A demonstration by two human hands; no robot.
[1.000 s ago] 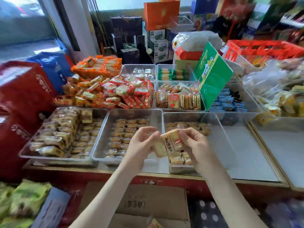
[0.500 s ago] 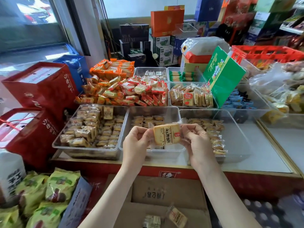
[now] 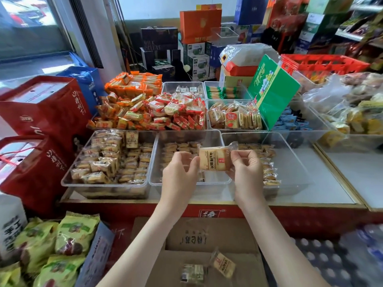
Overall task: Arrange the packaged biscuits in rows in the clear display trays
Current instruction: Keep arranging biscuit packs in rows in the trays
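One long counter: pale top, gold edging and a red front; it carries all the trays.
Two red gift boxes: stacked at the counter's left end, just beside the left tray.
Three clear display trays: side by side along the counter's near edge.
Left tray: crowded with tan biscuit packs, some flat in rows, some piled, one standing upright at the back.
Middle tray: rows of packs on its left and back; the hands hide part of it.
Right tray: packs run along the back wall and in a row down the left wall; the rest of its floor shows bare.
Cardboard box: open, below the counter front, between the person's forearms.
Heap of red and orange packs: piled behind the left and middle trays.
Green carton: tilted, leaning over the trays in the back row.
Left hand: fingers curled, thumb and fingertips pinching the left edge of the biscuit packet.
Right hand: fingers curled, pinching the packet's right edge near its crimped wrapper end.
Biscuit packet: held in the air by both hands, printed face to the camera, over the right part of the middle tray, near the wall it shares with the right tray.
Loose packets: two lie inside the cardboard box, near each other.
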